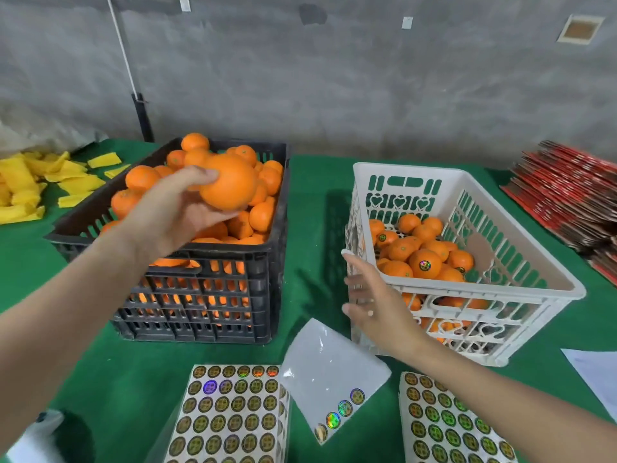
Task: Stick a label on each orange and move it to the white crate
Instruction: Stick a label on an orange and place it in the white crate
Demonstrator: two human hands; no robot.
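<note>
Dozens of oranges are heaped above the rim of the black crate (200, 295) at centre left, so we judge that most of the job lies ahead. At centre right, the white crate (484, 289) holds only a low layer of fruit. One labelled orange (424, 264) in there shows its round sticker face up; we can't make out stickers on all its neighbours.

And the left hand (173, 215) is up over the black crate, fingers wrapped round a big orange (228, 182) held clear of the heap. We see no label on the side facing us, so we read this as the pick-up step, with the sticker next and then the move across. The right hand (374, 302) hangs by the near-left corner of the white crate, fingers loose and spread, gripping nothing. Whether it touches the crate wall we can't tell.

Around us is the green worktop (310, 228), with a red stack (567, 195) at the right edge and a yellow pile (30, 182) at the upper left. Along the bottom lie a left sticker sheet (230, 419) and a right sticker sheet (447, 426), both full. Between them sits a spent backing sheet (330, 372) with just a few labels along its lower edge.

What's in the way? The right forearm crosses over the right sheet, and the white crate's tall near wall must be cleared on the way in.
</note>
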